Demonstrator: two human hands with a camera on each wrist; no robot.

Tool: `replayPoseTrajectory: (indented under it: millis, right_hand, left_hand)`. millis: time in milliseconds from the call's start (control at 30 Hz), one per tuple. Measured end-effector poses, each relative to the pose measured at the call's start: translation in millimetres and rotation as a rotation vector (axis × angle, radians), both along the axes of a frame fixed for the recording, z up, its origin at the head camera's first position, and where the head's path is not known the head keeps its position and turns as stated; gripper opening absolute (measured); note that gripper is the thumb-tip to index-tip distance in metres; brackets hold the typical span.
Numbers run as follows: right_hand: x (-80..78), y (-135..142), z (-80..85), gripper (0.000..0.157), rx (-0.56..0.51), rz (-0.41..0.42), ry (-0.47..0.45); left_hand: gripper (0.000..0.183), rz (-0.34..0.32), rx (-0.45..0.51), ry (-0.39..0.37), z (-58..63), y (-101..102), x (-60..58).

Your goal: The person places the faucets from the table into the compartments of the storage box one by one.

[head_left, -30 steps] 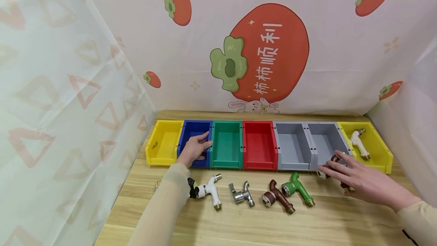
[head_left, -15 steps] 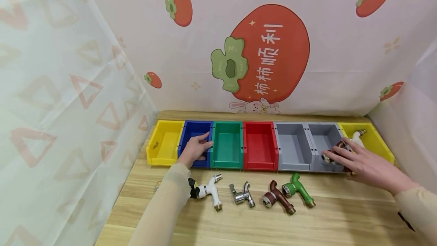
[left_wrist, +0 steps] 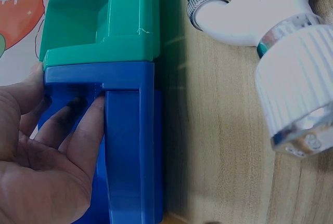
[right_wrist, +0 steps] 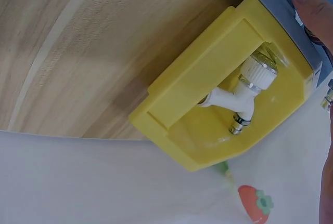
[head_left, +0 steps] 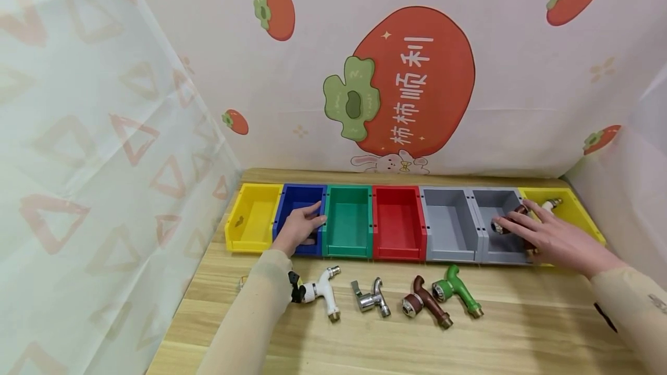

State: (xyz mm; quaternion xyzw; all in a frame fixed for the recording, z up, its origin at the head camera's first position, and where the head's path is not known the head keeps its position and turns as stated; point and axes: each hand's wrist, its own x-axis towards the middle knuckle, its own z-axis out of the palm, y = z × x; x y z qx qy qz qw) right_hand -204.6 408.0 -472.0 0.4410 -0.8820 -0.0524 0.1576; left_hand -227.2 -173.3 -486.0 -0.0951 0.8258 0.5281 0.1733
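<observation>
My left hand (head_left: 299,227) grips the side wall of the blue bin (left_wrist: 125,151), its fingers inside and its thumb at the rim beside the green bin (head_left: 347,219). My right hand (head_left: 560,242) holds a brown faucet (head_left: 499,226) with a chrome knob low in the right grey bin (head_left: 492,201); the fingers hide part of it. Beside it, the right yellow bin (right_wrist: 182,94) contains a white faucet (right_wrist: 239,99). In the right wrist view only part of the hand shows, at the right edge.
On the wooden table (head_left: 385,352), before the bins, lie a white faucet (head_left: 324,291), a chrome faucet (head_left: 371,300), another brown faucet (head_left: 427,302) and a green faucet (head_left: 458,291). A black-handled item (head_left: 296,288) is partly behind the left sleeve. Red (head_left: 398,219) and left yellow (head_left: 255,219) bins complete the row.
My right hand has carried the brown faucet from the front edge of the right grey bin back and into it. The left hand has stayed at the blue bin.
</observation>
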Motion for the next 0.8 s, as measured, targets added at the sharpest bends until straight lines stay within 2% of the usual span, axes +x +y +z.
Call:
replayPoseTrajectory:
  millis: [367,567,800]
  right_hand:
    - [-6.4,-1.1,-0.2,0.13,0.019,-0.044,-0.064]
    - [-10.6,-2.9,1.8,0.129,0.021,-0.039,-0.086]
    - [-12.1,-8.7,5.5,0.123,0.033,-0.106,-0.181]
  left_hand:
    - [0.059,0.005,0.011,-0.001,0.4,0.9,0.5]
    - [0.059,0.006,0.012,-0.002,-0.7,0.1,0.2]
    - [0.059,0.004,0.002,-0.002,-1.2,-0.1,-0.3]
